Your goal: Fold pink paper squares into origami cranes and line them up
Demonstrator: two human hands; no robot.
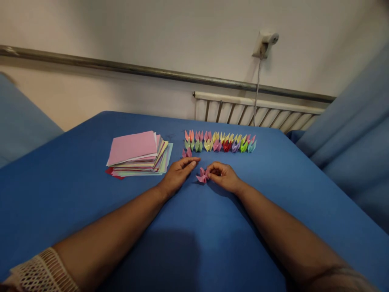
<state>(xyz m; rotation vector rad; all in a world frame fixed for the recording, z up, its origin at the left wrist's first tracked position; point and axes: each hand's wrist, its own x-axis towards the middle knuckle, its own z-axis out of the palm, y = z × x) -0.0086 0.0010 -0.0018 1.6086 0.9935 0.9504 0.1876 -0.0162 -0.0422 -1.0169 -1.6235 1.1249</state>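
Note:
A small pink folded-paper crane is pinched between the thumb and fingertips of my right hand, just above the blue cloth. My left hand reaches in from the left with fingers stretched out and holds nothing that I can see. Just beyond its fingers sits another pink paper crane, partly hidden by them. Behind that one, several cranes in two rows stand close together, among them a red crane, a lime green crane and a light blue crane.
Left of my hands lies a thick stack of coloured paper, pink on top. Blue cloth covers the table. Beyond its far edge are a wall with a metal rail, a radiator and a plugged-in socket. A blue curtain hangs at right.

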